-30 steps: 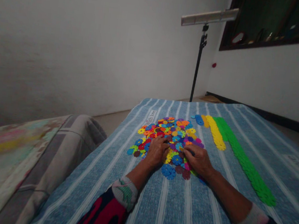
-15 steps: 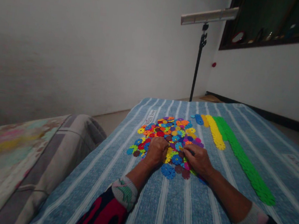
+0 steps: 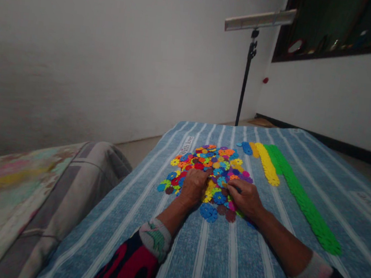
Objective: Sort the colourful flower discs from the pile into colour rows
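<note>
A pile of flower-shaped plastic discs (image 3: 219,198) in many colours lies on the blue striped cloth (image 3: 186,254). My left hand (image 3: 194,186) rests at the pile's near left side, its fingers curled closed and their tips mostly hidden among the discs. At the right side of the pile, my right hand (image 3: 244,198) has thumb and forefinger pinched together over the pieces. A small yellowish edge shows by those fingertips, but whether it is held is unclear. Blue discs (image 3: 209,212) and brown discs (image 3: 230,216) lie at the pile's near edge.
Right of the pile run overlapping rows of discs: a long green row (image 3: 307,205), a yellow row (image 3: 268,165), and short orange (image 3: 255,150) and blue (image 3: 247,148) ones. A covered bed or seat (image 3: 33,198) stands left. Beyond the table rises a lamp stand (image 3: 246,74).
Both hands stay at nearly the same spots over the pile. The left hand's fingers have shifted very slightly; the rows look unchanged.
</note>
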Available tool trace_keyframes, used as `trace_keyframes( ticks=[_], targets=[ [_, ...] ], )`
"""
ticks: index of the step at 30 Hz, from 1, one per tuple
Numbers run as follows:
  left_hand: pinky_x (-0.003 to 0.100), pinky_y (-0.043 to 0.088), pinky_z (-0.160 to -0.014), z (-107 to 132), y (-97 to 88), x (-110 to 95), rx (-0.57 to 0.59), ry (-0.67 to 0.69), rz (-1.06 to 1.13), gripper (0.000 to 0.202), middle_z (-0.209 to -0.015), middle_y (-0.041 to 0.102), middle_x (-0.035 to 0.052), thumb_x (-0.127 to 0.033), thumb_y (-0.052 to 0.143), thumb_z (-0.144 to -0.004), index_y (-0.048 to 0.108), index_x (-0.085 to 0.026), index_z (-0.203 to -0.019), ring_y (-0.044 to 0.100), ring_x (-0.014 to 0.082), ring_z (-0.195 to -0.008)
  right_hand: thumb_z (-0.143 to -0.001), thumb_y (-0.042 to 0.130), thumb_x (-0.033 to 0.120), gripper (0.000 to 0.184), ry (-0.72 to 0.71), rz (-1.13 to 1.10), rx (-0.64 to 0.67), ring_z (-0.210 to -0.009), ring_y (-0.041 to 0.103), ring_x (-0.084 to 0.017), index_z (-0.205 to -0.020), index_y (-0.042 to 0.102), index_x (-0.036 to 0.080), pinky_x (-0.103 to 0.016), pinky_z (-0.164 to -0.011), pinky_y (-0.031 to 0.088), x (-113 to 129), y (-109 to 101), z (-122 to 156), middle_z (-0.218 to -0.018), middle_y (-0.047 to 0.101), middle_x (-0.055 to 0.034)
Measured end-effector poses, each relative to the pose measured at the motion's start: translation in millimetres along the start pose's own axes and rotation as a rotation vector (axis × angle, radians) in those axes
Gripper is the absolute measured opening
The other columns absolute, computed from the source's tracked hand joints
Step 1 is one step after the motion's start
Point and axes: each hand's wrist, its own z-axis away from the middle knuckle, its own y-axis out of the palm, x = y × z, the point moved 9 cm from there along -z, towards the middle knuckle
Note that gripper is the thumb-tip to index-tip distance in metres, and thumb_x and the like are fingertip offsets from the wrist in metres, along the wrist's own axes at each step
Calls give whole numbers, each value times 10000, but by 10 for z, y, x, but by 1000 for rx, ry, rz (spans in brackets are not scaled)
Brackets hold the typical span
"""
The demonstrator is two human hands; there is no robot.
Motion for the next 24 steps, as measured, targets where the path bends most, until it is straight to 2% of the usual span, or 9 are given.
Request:
trace_keyframes(
  ticks=[4, 14, 24],
  targets=[
    [363, 431, -832, 1, -60, 4, -44, -23, 11, 283, -860, 658, 70, -129, 444, -895, 644, -214, -1076, 597, 230, -875, -890, 569, 242, 167, -10, -7, -9, -759, 699, -206, -829, 723, 221, -308, -715, 530, -7, 6, 6, -816, 755, -52],
    [356, 467, -811, 49, -77, 110, -116, -108, 29, 232, -889, 683, 70, -131, 490, -819, 653, -212, -964, 614, 229, -879, -892, 570, 240, 170, -11, 1, -1, -740, 694, -205, -812, 719, 222, -306, -706, 522, 8, -6, 1, -794, 749, -49],
    [346, 476, -802, 63, -155, 133, -163, -168, 68, 234, -898, 691, 81, -114, 500, -803, 669, -199, -942, 613, 230, -874, -894, 560, 238, 179, -1, -4, 1, -709, 680, -191, -783, 700, 223, -287, -685, 497, 29, -15, -7, -768, 736, -43]
  ],
)
